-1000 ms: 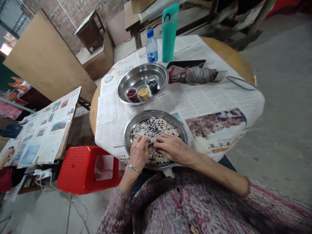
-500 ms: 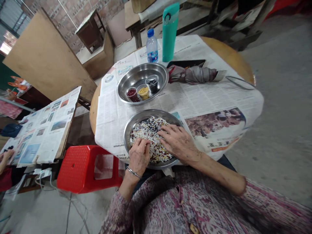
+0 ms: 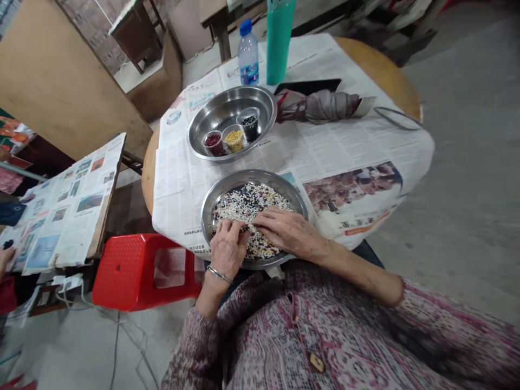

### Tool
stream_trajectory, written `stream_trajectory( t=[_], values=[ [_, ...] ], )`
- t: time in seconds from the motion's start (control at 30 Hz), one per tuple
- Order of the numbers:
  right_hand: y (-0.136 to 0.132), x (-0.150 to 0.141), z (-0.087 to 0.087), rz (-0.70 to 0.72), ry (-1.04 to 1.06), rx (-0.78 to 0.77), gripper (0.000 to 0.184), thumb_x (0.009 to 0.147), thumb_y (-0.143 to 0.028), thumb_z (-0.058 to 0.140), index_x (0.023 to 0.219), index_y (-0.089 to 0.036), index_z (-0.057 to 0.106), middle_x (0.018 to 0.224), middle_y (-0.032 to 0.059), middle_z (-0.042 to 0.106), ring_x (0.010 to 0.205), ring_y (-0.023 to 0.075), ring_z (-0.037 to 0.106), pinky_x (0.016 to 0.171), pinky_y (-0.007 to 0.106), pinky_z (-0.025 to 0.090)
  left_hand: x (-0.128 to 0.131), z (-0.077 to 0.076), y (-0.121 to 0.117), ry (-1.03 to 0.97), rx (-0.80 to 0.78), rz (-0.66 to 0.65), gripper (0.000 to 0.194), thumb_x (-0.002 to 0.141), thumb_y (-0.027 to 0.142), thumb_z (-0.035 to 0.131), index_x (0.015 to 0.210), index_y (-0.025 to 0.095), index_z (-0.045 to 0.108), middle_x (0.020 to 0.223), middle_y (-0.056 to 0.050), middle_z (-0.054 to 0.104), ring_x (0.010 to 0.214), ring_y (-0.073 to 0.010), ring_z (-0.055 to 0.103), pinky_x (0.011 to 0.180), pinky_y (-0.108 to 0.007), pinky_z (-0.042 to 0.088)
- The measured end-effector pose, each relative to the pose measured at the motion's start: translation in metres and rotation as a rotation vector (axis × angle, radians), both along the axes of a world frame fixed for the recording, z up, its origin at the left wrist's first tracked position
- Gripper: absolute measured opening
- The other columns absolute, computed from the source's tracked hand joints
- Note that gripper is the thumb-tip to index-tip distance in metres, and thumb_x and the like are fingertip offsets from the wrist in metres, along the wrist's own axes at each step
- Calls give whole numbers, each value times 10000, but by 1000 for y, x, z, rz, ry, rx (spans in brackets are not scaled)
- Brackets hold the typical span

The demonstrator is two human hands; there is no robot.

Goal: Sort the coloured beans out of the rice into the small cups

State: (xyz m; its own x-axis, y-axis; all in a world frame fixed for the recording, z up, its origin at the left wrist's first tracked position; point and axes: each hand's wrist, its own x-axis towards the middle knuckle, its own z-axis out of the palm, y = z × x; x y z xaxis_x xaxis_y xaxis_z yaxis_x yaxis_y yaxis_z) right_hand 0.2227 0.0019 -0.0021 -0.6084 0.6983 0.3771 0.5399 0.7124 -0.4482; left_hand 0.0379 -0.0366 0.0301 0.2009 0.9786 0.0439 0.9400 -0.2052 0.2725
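Note:
In the head view, a steel basin (image 3: 301,201) in front of me holds a spread of mixed grains (image 3: 260,200), mostly white with dark red, yellow and black ones. My left hand (image 3: 228,245) dips into its left side, fingers curled down and thumb close to them. From the right, my right hand (image 3: 289,232) reaches in with its fingers drawn together, tips in the grains near the left thumb. Whatever lies between the fingertips is too small to make out. Behind stands a second steel basin (image 3: 215,115) with cups of red beans (image 3: 214,143), yellow grains (image 3: 233,139) and black beans (image 3: 249,125).
Newspaper (image 3: 349,146) covers the round table. Farther back are a water bottle (image 3: 248,54), a green flask (image 3: 279,43), a dark flat case (image 3: 309,86) and a folded umbrella (image 3: 320,106). A red stool (image 3: 122,271) stands at left, near another newspaper-covered table (image 3: 77,200).
My right hand has moved left and its spread fingers have come together, closer to the left hand. The whole view has shifted slightly, with the table higher in it.

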Motion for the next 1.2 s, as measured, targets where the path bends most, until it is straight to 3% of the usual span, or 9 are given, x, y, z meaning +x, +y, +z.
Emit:
stream_trajectory(
  t=[0.27, 1.2],
  values=[
    [-1, 0, -1, -104, 78, -16, 138, 927, -184, 535, 984, -178, 661, 938, 73, 683, 938, 218, 617, 856, 358, 493, 2, -4, -6, -34, 8, 23, 136, 936, 223, 601, 1070, 243, 593, 1022, -21, 602, 1012, -175, 571, 930, -302, 490],
    [-2, -1, -3, -88, 19, 10, 123, 948, -203, 529, 949, -187, 651, 927, 52, 669, 920, 206, 600, 830, 332, 469, 5, -6, -6, -118, -22, 40, 158, 926, 154, 589, 1060, 238, 594, 1004, -18, 622, 977, -165, 599, 924, -306, 498]
  ],
)
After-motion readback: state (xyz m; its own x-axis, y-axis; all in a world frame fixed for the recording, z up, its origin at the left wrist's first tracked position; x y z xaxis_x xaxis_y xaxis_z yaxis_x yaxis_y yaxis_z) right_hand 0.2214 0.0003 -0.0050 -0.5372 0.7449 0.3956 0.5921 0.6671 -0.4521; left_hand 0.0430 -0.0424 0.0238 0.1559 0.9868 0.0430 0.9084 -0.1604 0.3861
